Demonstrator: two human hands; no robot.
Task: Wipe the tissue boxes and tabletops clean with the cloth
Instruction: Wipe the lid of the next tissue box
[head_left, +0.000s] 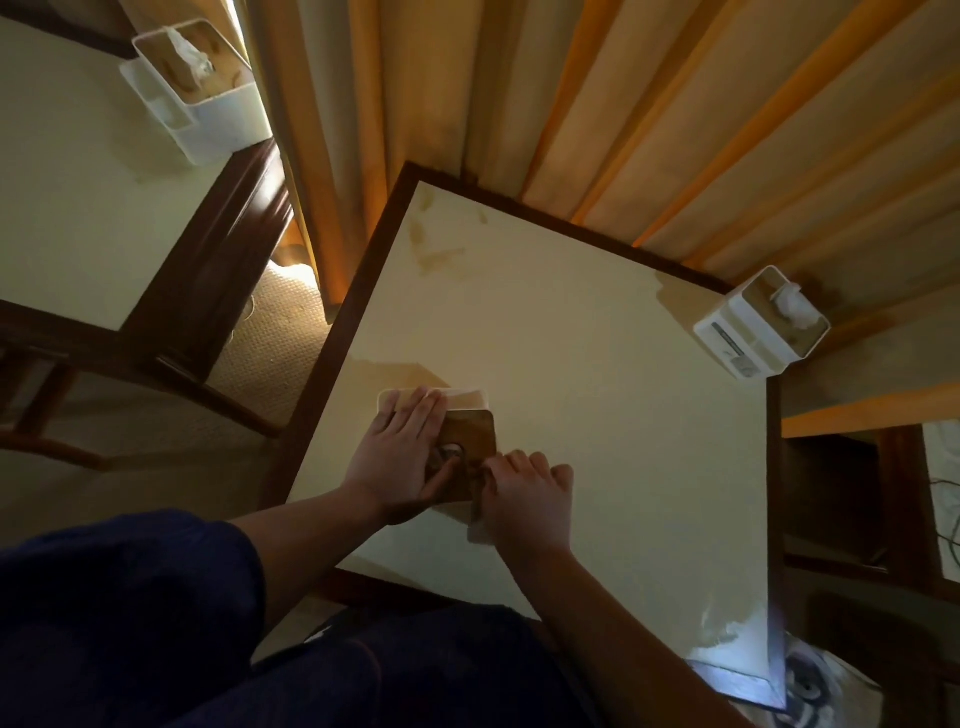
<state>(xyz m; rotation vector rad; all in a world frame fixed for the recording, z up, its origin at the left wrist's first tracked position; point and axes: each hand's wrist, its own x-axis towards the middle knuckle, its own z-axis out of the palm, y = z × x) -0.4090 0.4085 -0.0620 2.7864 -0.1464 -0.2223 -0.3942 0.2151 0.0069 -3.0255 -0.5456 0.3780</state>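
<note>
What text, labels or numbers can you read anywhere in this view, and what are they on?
None can be read.
White tissue box at the table's far right corner: a grey strip and a small grey patch on its side, too blurred to read.
White tissue box on the other table, upper left: no print visible.
Brown object under the left hand and right hand: dark mark, not legible.

Dining room: dark-framed tables, tissue boxes, curtains.
</note>
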